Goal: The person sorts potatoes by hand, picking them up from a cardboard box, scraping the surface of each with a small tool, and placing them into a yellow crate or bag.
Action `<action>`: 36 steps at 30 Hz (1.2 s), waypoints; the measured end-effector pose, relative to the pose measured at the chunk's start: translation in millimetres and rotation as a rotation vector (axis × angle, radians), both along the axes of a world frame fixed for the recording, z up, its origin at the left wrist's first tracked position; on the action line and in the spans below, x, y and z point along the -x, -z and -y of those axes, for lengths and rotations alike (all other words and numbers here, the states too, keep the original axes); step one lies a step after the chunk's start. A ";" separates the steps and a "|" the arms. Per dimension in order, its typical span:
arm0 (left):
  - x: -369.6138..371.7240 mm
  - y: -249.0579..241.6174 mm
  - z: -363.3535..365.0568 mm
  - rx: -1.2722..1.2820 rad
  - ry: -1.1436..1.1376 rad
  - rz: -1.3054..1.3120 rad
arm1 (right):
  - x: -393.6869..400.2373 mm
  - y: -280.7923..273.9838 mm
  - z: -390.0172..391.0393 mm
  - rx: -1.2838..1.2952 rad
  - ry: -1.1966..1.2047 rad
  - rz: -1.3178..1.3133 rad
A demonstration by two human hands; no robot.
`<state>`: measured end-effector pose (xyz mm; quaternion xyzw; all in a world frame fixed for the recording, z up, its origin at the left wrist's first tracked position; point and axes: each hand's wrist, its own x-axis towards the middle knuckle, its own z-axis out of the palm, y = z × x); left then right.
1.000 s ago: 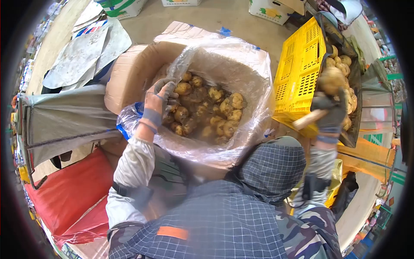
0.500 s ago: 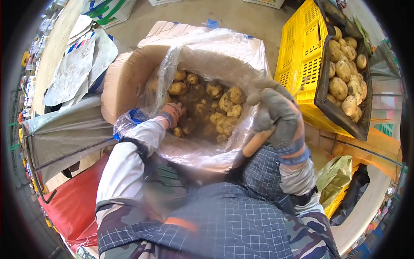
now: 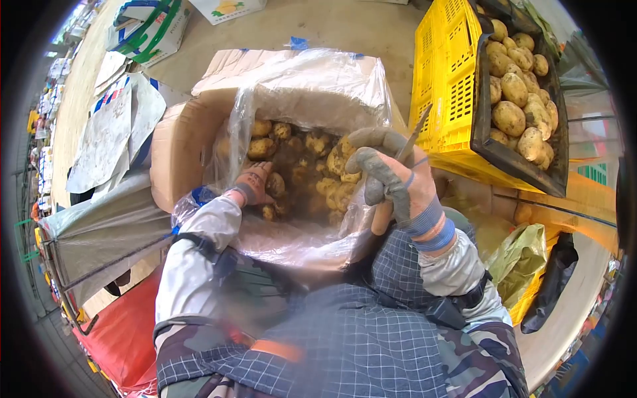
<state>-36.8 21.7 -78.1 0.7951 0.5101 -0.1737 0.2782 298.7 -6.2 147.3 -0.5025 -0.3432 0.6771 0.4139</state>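
My left hand [image 3: 255, 184], in an orange and grey glove, is inside the plastic-lined cardboard box [image 3: 174, 149]. Its fingers and thumb are around a potato [image 3: 275, 185] at the left of the pile [image 3: 335, 189]. Over the box's right edge, my right hand [image 3: 398, 186], in a dirty grey and orange glove, is closed on a knife [image 3: 381, 217]. The wooden handle shows below the fist, and the thin blade sticks up and to the right. Clear plastic film [image 3: 292, 244] hangs over the box's near edge.
To the right, a tilted yellow crate [image 3: 441, 86] stands beside a black-rimmed crate of potatoes [image 3: 514, 103]. Green-and-white cartons [image 3: 156, 33] are at the back left, near grey sheets [image 3: 109, 132]. A red cloth [image 3: 126, 331] lies at lower left, a greenish bag [image 3: 521, 262] at right.
My right hand has turned and shifted left, and the knife blade now shows clearly. My left hand has drawn back slightly around a potato. The whole view has shifted a little.
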 end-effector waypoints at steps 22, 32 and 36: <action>89.6 -262.3 168.1 -0.376 -1.007 1.418 | 61.8 147.7 -13.3 -0.324 -0.571 0.797; 238.4 -378.1 514.9 -1.621 -1.407 0.854 | 67.7 148.6 -1.1 -0.596 -0.741 1.143; 295.8 -351.1 641.4 -2.091 -1.708 0.962 | 52.8 162.9 -8.0 -0.533 -0.775 1.059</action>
